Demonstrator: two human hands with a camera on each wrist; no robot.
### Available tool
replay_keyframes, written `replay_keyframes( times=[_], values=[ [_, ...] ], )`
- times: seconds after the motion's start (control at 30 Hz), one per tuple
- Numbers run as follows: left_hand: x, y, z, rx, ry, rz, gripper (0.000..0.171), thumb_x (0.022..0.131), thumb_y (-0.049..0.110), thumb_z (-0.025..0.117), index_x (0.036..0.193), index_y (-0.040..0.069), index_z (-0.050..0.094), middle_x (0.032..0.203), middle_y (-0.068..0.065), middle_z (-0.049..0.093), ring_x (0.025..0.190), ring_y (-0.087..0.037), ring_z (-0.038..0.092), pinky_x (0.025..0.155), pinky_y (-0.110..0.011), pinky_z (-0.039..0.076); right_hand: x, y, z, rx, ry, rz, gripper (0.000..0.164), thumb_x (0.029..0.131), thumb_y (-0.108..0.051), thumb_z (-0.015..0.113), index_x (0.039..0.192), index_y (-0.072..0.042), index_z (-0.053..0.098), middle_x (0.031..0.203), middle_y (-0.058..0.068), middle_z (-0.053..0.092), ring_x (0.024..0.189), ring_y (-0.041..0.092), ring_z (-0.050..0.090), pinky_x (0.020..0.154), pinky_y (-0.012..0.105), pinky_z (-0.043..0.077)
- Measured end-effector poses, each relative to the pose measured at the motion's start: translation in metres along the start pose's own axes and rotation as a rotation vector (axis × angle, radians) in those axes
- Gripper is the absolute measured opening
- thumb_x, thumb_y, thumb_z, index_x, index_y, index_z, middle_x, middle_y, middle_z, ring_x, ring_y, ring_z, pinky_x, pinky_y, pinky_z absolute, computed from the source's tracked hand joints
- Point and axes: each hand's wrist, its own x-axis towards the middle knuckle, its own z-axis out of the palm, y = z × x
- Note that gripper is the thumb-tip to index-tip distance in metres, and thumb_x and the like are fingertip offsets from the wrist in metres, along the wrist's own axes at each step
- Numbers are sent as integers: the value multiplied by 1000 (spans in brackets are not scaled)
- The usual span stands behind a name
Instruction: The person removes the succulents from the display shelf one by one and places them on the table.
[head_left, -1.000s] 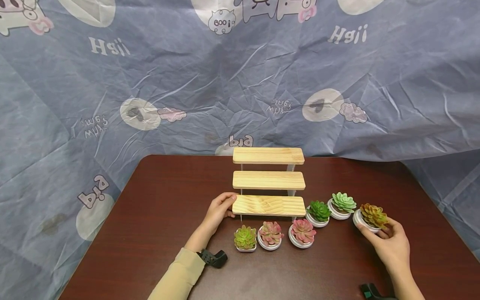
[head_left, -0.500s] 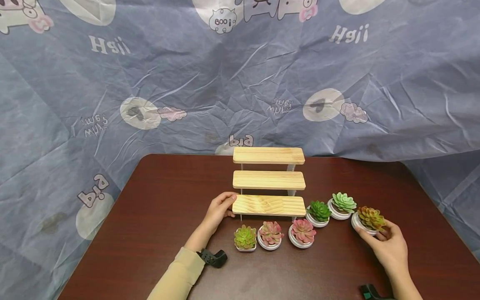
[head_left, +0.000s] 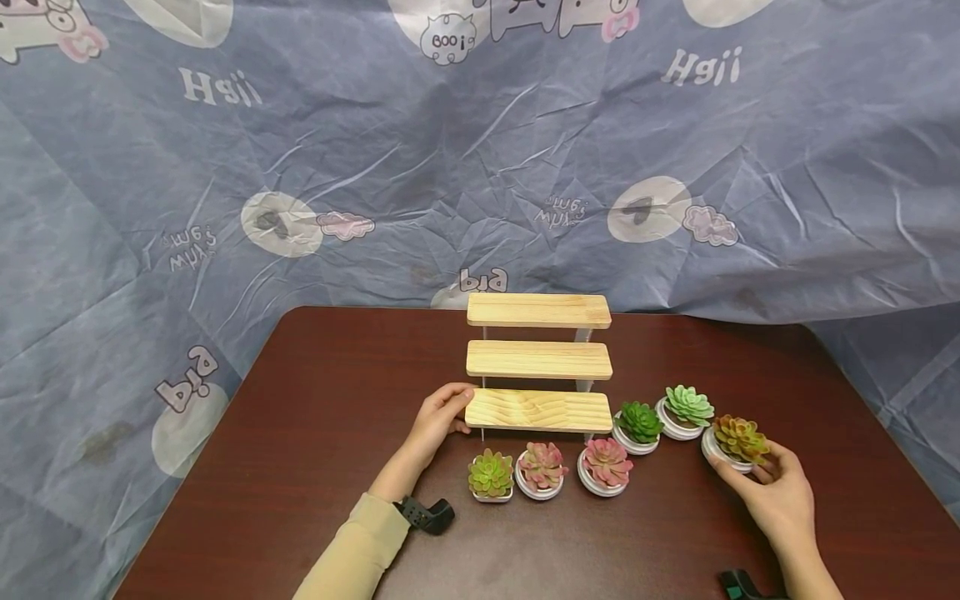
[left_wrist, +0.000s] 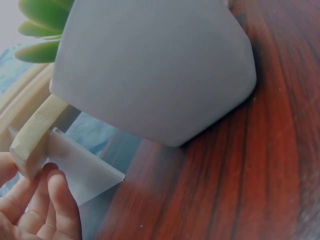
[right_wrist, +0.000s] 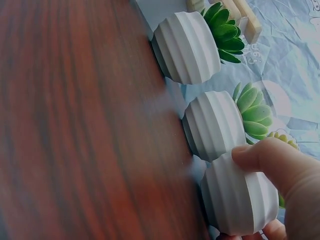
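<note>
A three-tier stand with pale wooden shelves [head_left: 538, 410] and clear side panels [left_wrist: 82, 165] stands mid-table. My left hand [head_left: 437, 421] pinches the left end of its lowest shelf, thumb on top and fingers beneath, as the left wrist view shows. On the right, my right hand [head_left: 776, 492] grips the ribbed white pot [right_wrist: 240, 195] of an orange-brown succulent [head_left: 740, 439]. That pot sits close beside the pale green succulent [head_left: 688, 405]. A dark green succulent [head_left: 639, 422] stands near the stand's right end.
In front of the stand are a yellow-green succulent [head_left: 491, 475] in a square-looking pot and two pink succulents [head_left: 542, 467] in round white pots. Behind the brown table [head_left: 337, 375] hangs a blue printed cloth [head_left: 420, 167].
My right hand has shifted slightly left with the orange-brown succulent, bringing it nearer the pale green one. My left hand keeps its hold on the shelf.
</note>
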Motion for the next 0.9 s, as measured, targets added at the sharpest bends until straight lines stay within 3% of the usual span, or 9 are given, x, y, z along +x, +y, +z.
replay_keyframes(
  times=[0.13,0.3,0.57,0.73,0.9],
  values=[
    [0,0,0,0,1,-1,30,99,16,50,120,-4,57,94,-3,60,71,-13,56,60,-28,52,-1,0,0,2,3,-44,84,79,-31,77,140,4,31,132,20,40,98,10,47,66,0,33],
    [-1,1,0,-3,4,-3,30,99,16,50,120,-4,57,94,-3,60,71,-14,56,60,-27,51,-4,-2,0,-3,3,-72,82,79,-28,77,139,5,31,132,21,39,97,7,43,66,-1,31],
    [-1,-1,1,4,9,-2,31,99,18,51,120,-4,57,95,-3,60,71,-14,56,59,-28,52,-5,-2,0,16,-18,-128,81,80,-25,76,137,10,31,128,24,39,84,-16,32,65,-1,32],
    [-1,0,2,4,18,14,31,99,17,51,119,-5,57,96,-4,60,71,-14,56,59,-28,52,-5,-7,-3,5,-48,-155,82,81,-26,76,137,12,30,128,28,38,81,-20,30,63,-2,33],
    [-2,2,4,9,27,16,31,99,17,50,119,-6,56,94,-4,60,72,-14,56,59,-28,52,-4,-16,-8,-4,-56,-193,83,80,-27,76,138,12,31,128,31,40,84,-16,37,63,-2,34]
  ],
)
